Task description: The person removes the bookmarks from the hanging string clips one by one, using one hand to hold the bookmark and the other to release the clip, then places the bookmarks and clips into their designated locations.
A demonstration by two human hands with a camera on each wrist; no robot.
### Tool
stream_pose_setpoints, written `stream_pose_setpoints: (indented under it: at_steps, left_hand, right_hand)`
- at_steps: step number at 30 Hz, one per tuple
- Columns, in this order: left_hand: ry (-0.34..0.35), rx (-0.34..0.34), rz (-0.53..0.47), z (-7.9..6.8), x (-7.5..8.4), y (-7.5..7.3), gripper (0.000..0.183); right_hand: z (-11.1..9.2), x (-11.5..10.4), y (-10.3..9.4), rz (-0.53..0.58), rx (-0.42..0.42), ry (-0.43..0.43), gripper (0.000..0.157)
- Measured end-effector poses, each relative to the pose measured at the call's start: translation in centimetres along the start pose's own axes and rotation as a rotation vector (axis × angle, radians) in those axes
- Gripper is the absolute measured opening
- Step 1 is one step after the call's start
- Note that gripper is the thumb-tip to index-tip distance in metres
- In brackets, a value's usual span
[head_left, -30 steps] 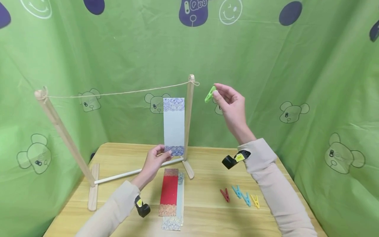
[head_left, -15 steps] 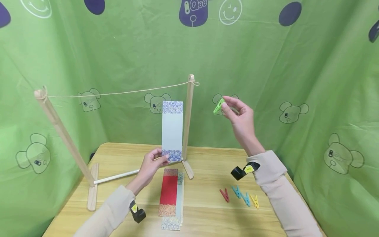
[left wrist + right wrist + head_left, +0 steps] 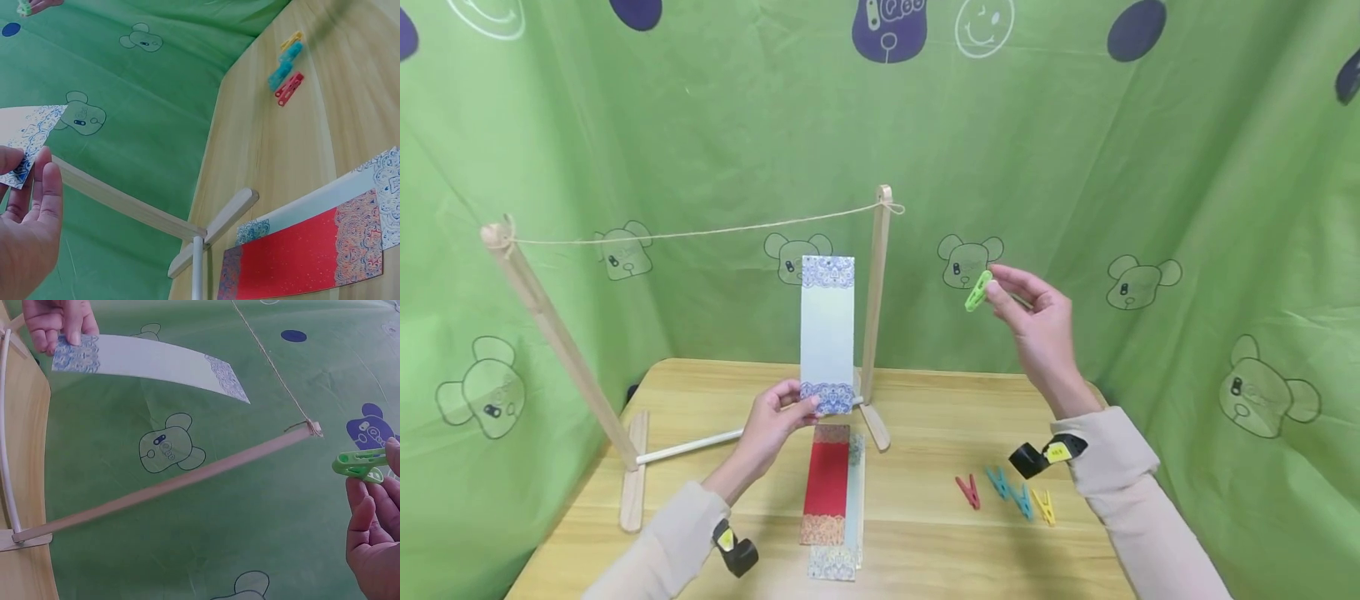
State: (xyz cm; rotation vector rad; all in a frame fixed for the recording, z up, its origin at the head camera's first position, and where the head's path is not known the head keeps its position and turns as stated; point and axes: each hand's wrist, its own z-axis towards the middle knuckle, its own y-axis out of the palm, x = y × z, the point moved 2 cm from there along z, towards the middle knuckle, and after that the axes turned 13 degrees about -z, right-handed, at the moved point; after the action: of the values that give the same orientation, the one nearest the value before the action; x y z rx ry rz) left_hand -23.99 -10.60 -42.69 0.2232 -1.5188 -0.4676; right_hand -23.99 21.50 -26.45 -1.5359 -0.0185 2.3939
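My left hand [image 3: 769,423] pinches the lower end of a white paper bookmark [image 3: 827,335] with blue lace-pattern ends, holding it upright below the string [image 3: 715,231]. To the right, my right hand [image 3: 1037,321] pinches a light green clothespin [image 3: 978,291] between thumb and fingertips, up in the air beyond the right post [image 3: 877,292]. In the right wrist view the green clothespin [image 3: 362,464] points toward the post top, apart from the string. The bookmark [image 3: 150,355] bows slightly there, and its top end hangs free.
A wooden stand with a left post [image 3: 561,342] and a white crossbar [image 3: 692,446] carries the string. Nearer me lie a red bookmark [image 3: 827,479] and pale ones beneath it. Red [image 3: 968,492], blue [image 3: 1022,502] and yellow [image 3: 1044,507] clothespins lie on the table's right.
My right hand has moved right and down with the green clothespin, away from the post. My left hand has drawn the white bookmark slightly left and lower.
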Motion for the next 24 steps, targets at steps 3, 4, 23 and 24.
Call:
stream_pose_setpoints:
  at_steps: [3, 4, 23, 24]
  left_hand:
    - [-0.013, 0.003, -0.003, -0.3, -0.2, -0.1, 0.015]
    - [-0.022, 0.005, -0.003, -0.4, -0.3, -0.2, 0.015]
    - [-0.103, 0.063, -0.018, -2.6, -2.9, -2.8, 0.015]
    - [-0.111, 0.064, -0.021, -2.8, -3.0, -3.0, 0.015]
  right_hand:
    - [-0.5, 0.4, -0.6, -0.018, 0.014, 0.016, 0.033]
    - [-0.7, 0.6, -0.8, -0.027, 0.019, 0.022, 0.032]
    - [-3.5, 4.5, -3.3, -0.042, 0.080, 0.153, 0.031]
    - [-3.7, 4.7, -3.4, -0.040, 0.081, 0.163, 0.031]
